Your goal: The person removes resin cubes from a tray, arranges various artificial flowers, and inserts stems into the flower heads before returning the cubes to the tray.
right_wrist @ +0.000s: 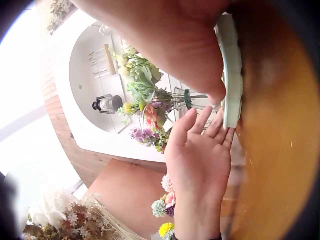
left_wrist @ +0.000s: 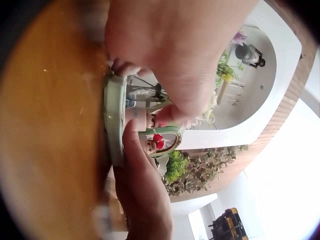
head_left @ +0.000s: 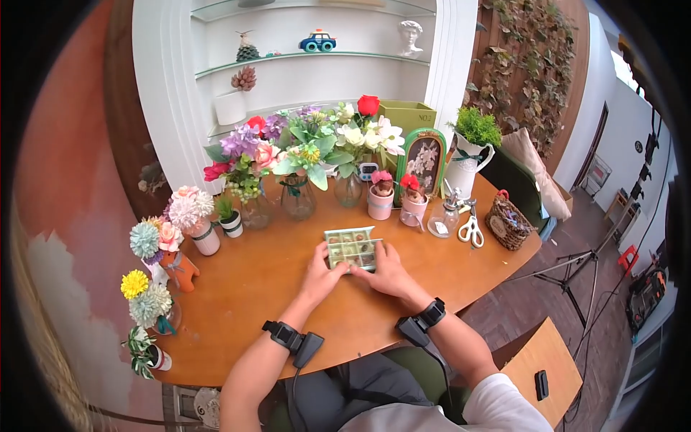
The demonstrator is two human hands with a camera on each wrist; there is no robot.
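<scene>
A pale green compartment box (head_left: 350, 250) lies low at the table's middle, small brownish pieces in its sections. My left hand (head_left: 322, 276) holds its left side, with the thumb along the near edge. On the opposite side my right hand (head_left: 389, 273) grips the box. In the left wrist view, the right hand (left_wrist: 142, 185) has its thumb on the rim of the box (left_wrist: 115, 117). Seen from the right wrist, the left hand (right_wrist: 200, 157) has its fingertips at the end of the box (right_wrist: 232, 80) and its thumb raised.
Beyond the box stand glass vases (head_left: 298, 198), two pink pots (head_left: 380, 204), a glass dispenser bottle (head_left: 443, 219), white scissors (head_left: 471, 229) and a woven basket (head_left: 509, 222). Flower pots and an orange vase (head_left: 181, 270) line the left table edge. A framed picture (head_left: 423, 164) stands behind.
</scene>
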